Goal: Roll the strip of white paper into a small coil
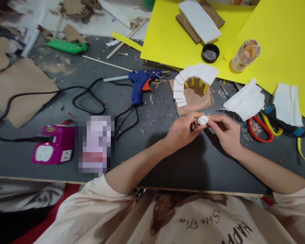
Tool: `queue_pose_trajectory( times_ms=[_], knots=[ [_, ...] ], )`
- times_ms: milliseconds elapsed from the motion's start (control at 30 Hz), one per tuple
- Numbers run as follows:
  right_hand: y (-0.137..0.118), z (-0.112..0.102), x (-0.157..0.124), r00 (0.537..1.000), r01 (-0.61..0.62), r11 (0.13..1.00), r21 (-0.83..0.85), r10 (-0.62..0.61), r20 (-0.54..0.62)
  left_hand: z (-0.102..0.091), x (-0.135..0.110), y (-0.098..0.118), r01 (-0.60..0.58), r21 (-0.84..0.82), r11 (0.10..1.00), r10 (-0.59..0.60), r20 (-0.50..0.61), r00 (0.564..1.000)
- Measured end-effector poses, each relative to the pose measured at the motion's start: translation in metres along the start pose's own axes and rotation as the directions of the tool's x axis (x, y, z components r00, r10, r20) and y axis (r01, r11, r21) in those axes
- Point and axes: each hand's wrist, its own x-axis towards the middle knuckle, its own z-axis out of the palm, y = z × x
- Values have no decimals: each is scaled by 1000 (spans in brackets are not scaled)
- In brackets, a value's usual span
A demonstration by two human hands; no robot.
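Between my two hands is a small white roll of what looks like tissue paper (203,120), wound into a spiral. My left hand (184,128) grips it from the left, fingers curled round it. From the right, my right hand (225,132) pinches its edge between thumb and fingers. Just beyond them stands a curved white stair model (189,76) with short yellow posts on a brown cardboard base (198,98). To the right of my right hand lie a crumpled white tissue sheet (245,100) and a second folded white piece (288,103).
A blue glue gun (138,86) lies left of the model, its black cord running to a magenta power socket (53,145). Red-handled scissors (260,130) are at right. A glass jar (246,56) and black lid (210,53) stand on yellow sheets (165,30). A green cutter (66,46) lies far left.
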Motion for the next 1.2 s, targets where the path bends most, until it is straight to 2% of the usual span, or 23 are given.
queue_pose_trajectory(
  times_ms=[167, 367, 600, 800, 900, 1033, 1200],
  knots=[
    [0, 0, 1, 1000, -21, 999, -27, 21, -4, -2, 1, 2, -17, 35, 999, 16, 31, 999],
    [0, 0, 1, 999, -40, 999, -35, 40, 0, 1, -1, 1, 23, 48, 999, -22, -22, 1000],
    [0, -1, 0, 993, -114, 991, -66, 116, 26, 0, 0, 1, 92, 13, 996, -92, 26, 995],
    [-2, -1, 4, 991, -130, 991, -30, 131, 17, -2, 1, 2, 23, -21, 1000, -21, 88, 996],
    [-2, 0, 5, 989, -145, 989, -16, 145, 21, -1, 1, 2, 30, 11, 999, -31, 99, 995],
    [-1, -1, 3, 993, -115, 993, -40, 115, 18, -1, 1, 0, 45, 19, 999, -47, 78, 996],
    [1, -1, -1, 998, -17, 996, -93, 22, 54, -3, 3, -1, 55, -79, 995, -53, 27, 998]
  ],
)
